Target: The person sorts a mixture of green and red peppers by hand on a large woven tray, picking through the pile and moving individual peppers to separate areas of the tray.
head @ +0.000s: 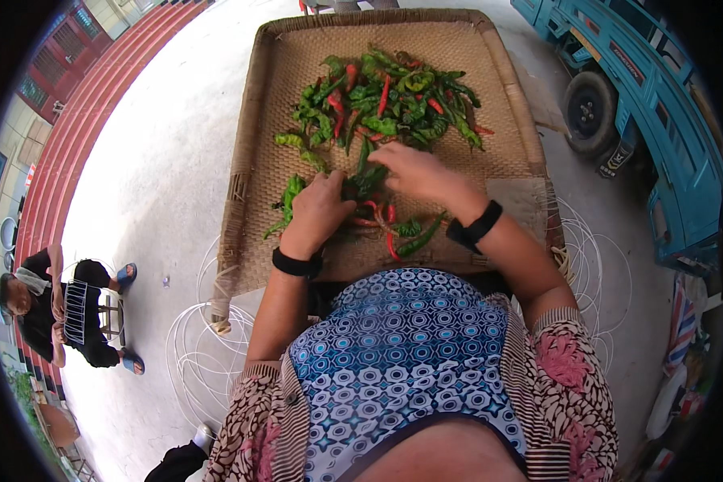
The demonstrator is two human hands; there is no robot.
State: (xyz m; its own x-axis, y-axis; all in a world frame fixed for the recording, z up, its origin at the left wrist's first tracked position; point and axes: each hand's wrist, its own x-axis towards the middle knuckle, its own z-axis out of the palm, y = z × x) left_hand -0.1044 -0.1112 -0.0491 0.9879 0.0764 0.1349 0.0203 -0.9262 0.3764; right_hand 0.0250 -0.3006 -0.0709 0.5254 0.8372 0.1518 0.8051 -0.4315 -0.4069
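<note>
A large rectangular woven tray (500, 114) lies before me, with a pile of green and red chili peppers (391, 99) in its far half. My left hand (320, 208) is over the near part, its fingers at the left side of a small cluster of dark green peppers (366, 182). My right hand (419, 172) reaches in from the right, fingertips at the same cluster. Whether either hand grips a pepper cannot be told. Nearer my body lie several red and green peppers (391, 238). Left of my left hand are bright green ones (291, 196).
Coils of white strip (202, 361) lie on the concrete floor, and more coils (596, 265) stand at the right. A seated person (42, 301) holds a wire rack at the left, near red steps (105, 90). A blue cargo vehicle (657, 102) is at the right.
</note>
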